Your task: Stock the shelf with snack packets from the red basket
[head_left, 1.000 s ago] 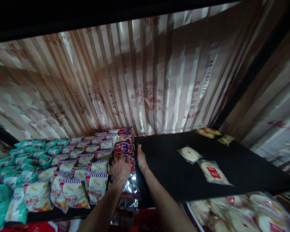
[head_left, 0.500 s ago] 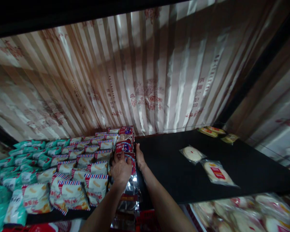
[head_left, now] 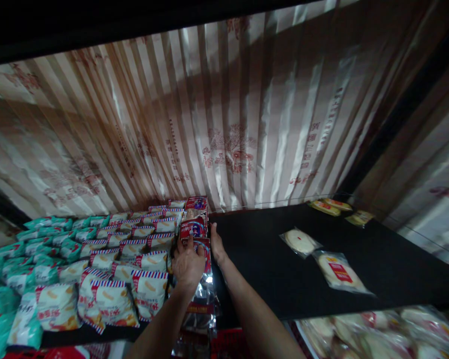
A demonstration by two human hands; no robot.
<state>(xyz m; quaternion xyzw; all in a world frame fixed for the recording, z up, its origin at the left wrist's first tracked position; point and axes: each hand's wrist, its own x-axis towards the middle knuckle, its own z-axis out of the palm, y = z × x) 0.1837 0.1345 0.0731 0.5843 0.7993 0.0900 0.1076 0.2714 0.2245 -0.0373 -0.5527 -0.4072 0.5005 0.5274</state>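
A row of dark red, glossy packets (head_left: 193,228) with printed fronts runs front to back on a black shelf. My left hand (head_left: 189,264) lies on top of this row, fingers stretched and apart, pressing a packet near the middle. Along the row's right side, my right hand (head_left: 217,244) stands on edge with its fingers straight, against or very close to the packets. Part of the packet beneath my left hand is hidden. Directly left of the row are white snack bags (head_left: 149,294) with striped tops.
Teal bags (head_left: 47,271) fill the shelf's far left. On the black shelf (head_left: 254,264) to the right lie two clear-wrapped round flatbreads (head_left: 301,241) and several yellow packets (head_left: 325,207). More wrapped flatbreads (head_left: 381,334) sit lower at front right. A printed curtain (head_left: 228,109) hangs behind.
The view has shifted very slightly. Both hands stay in the same places on the red packets, and no item has visibly moved.
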